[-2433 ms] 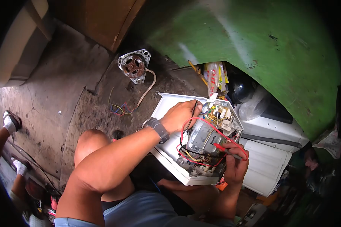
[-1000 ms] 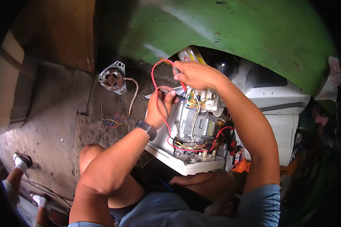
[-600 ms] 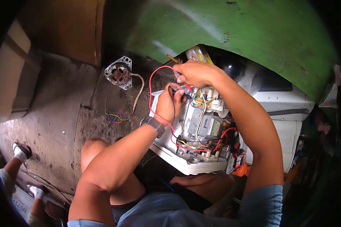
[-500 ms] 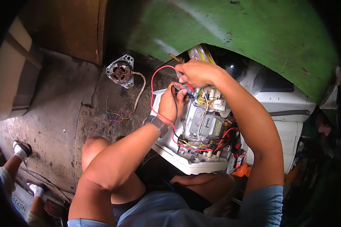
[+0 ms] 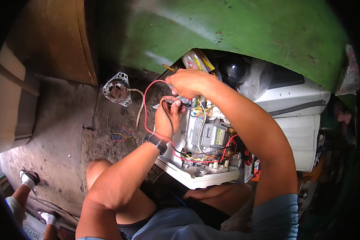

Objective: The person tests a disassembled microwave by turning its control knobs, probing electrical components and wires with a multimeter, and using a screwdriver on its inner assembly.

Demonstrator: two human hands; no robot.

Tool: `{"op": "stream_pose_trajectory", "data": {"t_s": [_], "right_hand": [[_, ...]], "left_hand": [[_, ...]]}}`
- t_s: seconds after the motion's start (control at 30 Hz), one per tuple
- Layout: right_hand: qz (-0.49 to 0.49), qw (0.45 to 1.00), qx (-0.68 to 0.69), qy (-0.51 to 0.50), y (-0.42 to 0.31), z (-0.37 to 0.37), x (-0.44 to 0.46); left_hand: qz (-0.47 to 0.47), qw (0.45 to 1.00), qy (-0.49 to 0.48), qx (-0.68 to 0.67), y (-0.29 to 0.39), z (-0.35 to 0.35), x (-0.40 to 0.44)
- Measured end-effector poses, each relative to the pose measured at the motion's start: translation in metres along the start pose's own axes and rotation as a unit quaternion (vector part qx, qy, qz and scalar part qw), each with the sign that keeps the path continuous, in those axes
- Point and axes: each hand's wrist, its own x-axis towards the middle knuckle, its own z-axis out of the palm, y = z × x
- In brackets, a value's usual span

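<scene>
My left hand (image 5: pixel 169 118), with a watch (image 5: pixel 156 143) on its wrist, is closed on a black test probe (image 5: pixel 185 105) that points at the wiring. My right hand (image 5: pixel 190 82) is closed on a red test probe (image 5: pixel 189 99), mostly covered by the fingers. A yellowish stick (image 5: pixel 169 68) juts out past the right hand; I cannot tell whether it is held. Under both hands lies a white appliance panel (image 5: pixel 196 182) with exposed parts, a grey box (image 5: pixel 210 135) and coloured wires (image 5: pixel 204 106). The red lead (image 5: pixel 147 102) loops around the left hand.
A rusty motor (image 5: pixel 118 90) with a pale cable and loose coloured wires lies on the dirty floor. Green sheet metal (image 5: pixel 244 28) rises ahead. At right are a white appliance body (image 5: pixel 296 140) and a grey hose (image 5: pixel 298 107). Another person's feet (image 5: pixel 48 218) show lower left.
The view has shifted, so the panel and motor appear further left. Both hands stay at the same end of the panel with the probes; the right hand has tilted slightly.
</scene>
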Motion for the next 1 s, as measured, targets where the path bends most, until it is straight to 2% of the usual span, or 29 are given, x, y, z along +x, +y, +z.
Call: {"op": "stream_pose_trajectory", "data": {"t_s": [0.27,0.5,0.67,1.0], "right_hand": [[-0.006,1.0,-0.025,0.001,0.003,0.003,0.004],[-0.03,0.999,-0.017,0.021,-0.003,0.002,0.0],[-0.008,0.999,-0.041,-0.016,-0.004,0.005,0.004],[-0.018,0.997,-0.071,0.016,-0.001,0.012,0.005]], "left_hand": [[0.012,0.999,-0.007,0.036,-0.003,-0.002,0.002],[0.012,1.0,-0.008,0.012,-0.004,-0.002,0.002],[0.01,1.0,-0.01,0.006,0.0,0.0,0.0],[0.004,0.999,-0.007,-0.041,-0.002,0.002,0.001]]}}
